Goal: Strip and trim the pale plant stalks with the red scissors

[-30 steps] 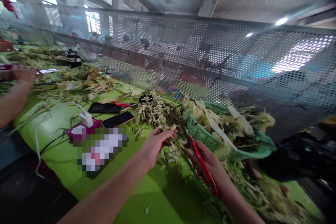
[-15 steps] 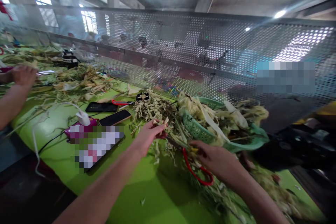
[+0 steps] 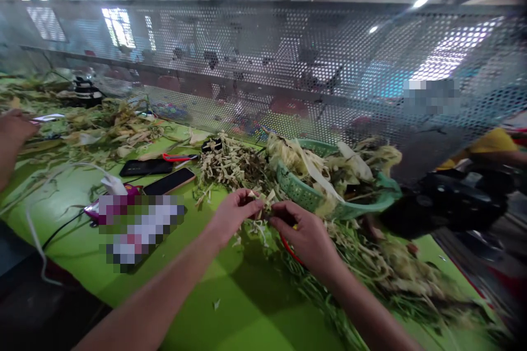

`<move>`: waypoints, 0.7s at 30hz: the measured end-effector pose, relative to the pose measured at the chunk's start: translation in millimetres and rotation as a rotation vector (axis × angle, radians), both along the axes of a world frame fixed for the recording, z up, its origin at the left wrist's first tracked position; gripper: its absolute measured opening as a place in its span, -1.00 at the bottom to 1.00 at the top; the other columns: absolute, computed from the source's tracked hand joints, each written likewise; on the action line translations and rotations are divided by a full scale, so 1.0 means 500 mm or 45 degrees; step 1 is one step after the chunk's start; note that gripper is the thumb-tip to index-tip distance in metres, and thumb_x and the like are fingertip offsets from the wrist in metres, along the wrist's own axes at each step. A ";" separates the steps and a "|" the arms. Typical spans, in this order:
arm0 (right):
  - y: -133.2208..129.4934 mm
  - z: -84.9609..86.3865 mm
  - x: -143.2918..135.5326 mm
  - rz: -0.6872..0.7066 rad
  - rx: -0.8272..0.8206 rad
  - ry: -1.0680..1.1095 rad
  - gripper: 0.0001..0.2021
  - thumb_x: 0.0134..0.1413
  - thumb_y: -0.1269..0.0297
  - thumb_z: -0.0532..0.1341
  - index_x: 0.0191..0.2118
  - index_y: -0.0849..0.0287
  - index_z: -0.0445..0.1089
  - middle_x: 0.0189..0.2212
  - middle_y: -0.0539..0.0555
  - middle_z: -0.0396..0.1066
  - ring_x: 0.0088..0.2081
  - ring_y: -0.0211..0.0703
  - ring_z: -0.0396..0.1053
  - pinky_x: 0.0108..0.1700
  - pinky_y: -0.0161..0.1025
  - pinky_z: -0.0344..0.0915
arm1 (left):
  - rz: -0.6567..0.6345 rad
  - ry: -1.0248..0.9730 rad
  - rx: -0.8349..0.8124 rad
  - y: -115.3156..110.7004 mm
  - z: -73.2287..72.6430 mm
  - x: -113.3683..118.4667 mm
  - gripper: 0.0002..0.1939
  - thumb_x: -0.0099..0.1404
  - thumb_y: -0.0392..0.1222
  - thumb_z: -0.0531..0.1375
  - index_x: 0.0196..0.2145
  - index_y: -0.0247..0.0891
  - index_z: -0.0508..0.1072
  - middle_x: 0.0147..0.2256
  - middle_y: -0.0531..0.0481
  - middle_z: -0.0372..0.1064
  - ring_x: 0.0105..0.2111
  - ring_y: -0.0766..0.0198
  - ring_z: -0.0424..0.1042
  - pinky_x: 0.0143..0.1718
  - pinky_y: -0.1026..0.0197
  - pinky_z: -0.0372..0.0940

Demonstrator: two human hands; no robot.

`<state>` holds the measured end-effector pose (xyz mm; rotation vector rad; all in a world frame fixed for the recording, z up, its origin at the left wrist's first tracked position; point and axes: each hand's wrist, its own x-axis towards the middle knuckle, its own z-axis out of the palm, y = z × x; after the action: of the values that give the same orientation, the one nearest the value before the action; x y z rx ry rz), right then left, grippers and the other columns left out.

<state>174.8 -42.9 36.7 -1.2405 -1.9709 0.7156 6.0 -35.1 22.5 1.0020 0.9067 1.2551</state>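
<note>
My left hand (image 3: pixel 236 213) is closed, pinching a small knotted piece of pale dried husk (image 3: pixel 269 198) between thumb and fingers. From the other side, my right hand (image 3: pixel 303 230) meets it with thumb and forefinger pressed together at the piece's edge. Red-handled scissors (image 3: pixel 289 250) lie partly hidden beneath my right hand. Behind my hands is a heap of similar short pale pieces (image 3: pixel 230 163). Stringy green and straw-coloured plant scraps (image 3: pixel 349 263) spread over the green table (image 3: pixel 242 307) to the right.
A green plastic basket (image 3: pixel 300 189) holds husks and silk. Two phones, one a black phone (image 3: pixel 147 167), a red cutter (image 3: pixel 179 157) and a power strip with a white charger (image 3: pixel 113 185) lie left. Another person's hand (image 3: pixel 16 126) is at far left. A perforated metal screen (image 3: pixel 247 60) stands behind.
My right hand has moved left and up, away from the scissors, to the husk piece at my left hand. The whole view has shifted a little; the other person's hand is nearer the left edge.
</note>
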 end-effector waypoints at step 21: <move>0.018 0.016 0.026 0.144 0.183 -0.087 -0.90 0.06 0.24 0.24 -0.32 0.15 0.42 -0.37 0.07 0.46 -0.30 -0.10 0.40 -0.24 -0.22 0.31 | -0.267 -0.342 -0.224 -0.009 -0.002 -0.004 -0.72 0.01 -0.07 0.38 -0.42 -0.31 0.47 -0.47 0.03 0.28 -0.49 0.40 0.24 -0.39 0.28 0.26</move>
<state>187.9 -34.1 44.9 -1.0879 -2.1224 0.5819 3.7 -39.4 21.6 0.7469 0.6719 1.0815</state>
